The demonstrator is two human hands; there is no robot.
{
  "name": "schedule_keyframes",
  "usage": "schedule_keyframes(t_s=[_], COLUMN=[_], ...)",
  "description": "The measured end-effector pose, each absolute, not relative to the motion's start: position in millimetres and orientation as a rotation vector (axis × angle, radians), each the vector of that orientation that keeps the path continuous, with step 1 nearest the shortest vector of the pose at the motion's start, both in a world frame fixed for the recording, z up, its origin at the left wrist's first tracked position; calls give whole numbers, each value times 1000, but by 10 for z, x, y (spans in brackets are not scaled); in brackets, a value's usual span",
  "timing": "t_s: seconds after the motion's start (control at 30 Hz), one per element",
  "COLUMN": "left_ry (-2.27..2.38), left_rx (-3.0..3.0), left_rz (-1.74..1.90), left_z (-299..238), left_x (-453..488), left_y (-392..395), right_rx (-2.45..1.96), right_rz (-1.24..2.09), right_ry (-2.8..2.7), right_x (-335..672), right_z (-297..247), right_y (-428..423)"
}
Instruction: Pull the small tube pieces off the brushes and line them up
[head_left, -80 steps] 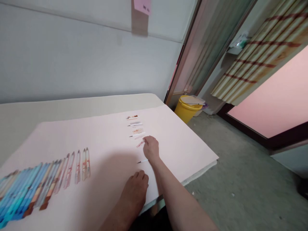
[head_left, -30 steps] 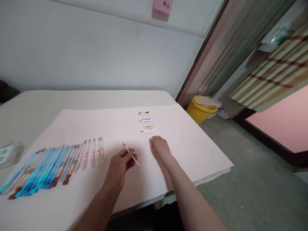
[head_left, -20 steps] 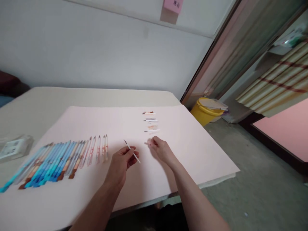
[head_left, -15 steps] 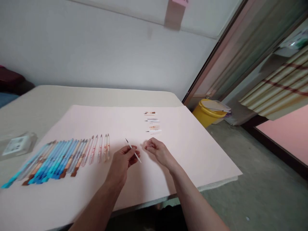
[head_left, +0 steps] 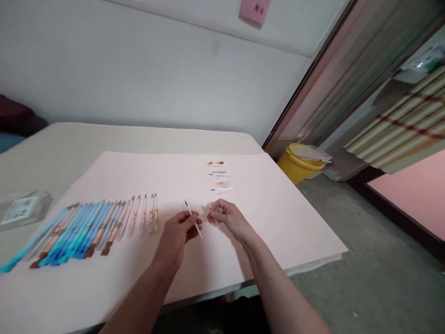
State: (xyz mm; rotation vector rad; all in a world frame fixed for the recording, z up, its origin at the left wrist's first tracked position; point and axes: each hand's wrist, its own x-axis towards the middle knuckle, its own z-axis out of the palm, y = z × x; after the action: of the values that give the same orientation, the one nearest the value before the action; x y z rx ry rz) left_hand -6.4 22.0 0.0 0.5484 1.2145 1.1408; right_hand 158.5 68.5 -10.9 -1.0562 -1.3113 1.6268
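Observation:
My left hand (head_left: 178,231) pinches a thin white refill with a dark tip (head_left: 193,219), which points up and away over the pink sheet (head_left: 264,204). My right hand (head_left: 225,217) is closed close beside it on a small pinkish clear pen part (head_left: 211,214), mostly hidden by the fingers. The two hands are nearly touching. Beyond the right hand lie a few small pen parts and refills in a column (head_left: 219,176). A row of several assembled pens (head_left: 86,227), blue at the left and clear pink at the right, lies to the left.
The pink sheet covers a cream table (head_left: 52,144) against a white wall. A clear plastic box (head_left: 24,209) sits at the table's left. A yellow bucket (head_left: 295,164) stands on the floor to the right, near a doorway. A pink note (head_left: 255,9) hangs on the wall.
My left hand picked up the refill from the sheet and raised it. My right hand took a small pen part from the column and drew it back toward the left hand.

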Motion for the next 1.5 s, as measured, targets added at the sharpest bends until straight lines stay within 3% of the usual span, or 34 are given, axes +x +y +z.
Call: schedule_keyframes(t_s=[0.27, 0.5, 0.7, 0.93, 1.03, 1.2, 1.5], left_ry=[1219, 1207, 1215, 1208, 1208, 1203, 1198], left_rx=[552, 550, 532, 518, 503, 513, 516], left_rz=[1153, 1167, 1167, 1167, 1171, 1166, 1168], left_z=[16, 22, 36, 23, 23, 29, 33], left_x=[-80, -79, -89, -104, -102, -99, -115], left_y=[216, 215, 214, 219, 214, 199, 192], right_rx=[-1271, -1434, -1354, -1336, -1408, -1656, -1894], right_rz=[1569, 1012, 1495, 1527, 1331, 666, 293], right_ry=[-1327, -1710, -1314, -1328, -1544, -2003, -1982], right_x=[1581, 1617, 1623, 1621, 1638, 1656, 1780], right_z=[-202, -415, -317, -229, -318, -475, -405], right_y=[731, 789, 812, 789, 798, 797, 915])
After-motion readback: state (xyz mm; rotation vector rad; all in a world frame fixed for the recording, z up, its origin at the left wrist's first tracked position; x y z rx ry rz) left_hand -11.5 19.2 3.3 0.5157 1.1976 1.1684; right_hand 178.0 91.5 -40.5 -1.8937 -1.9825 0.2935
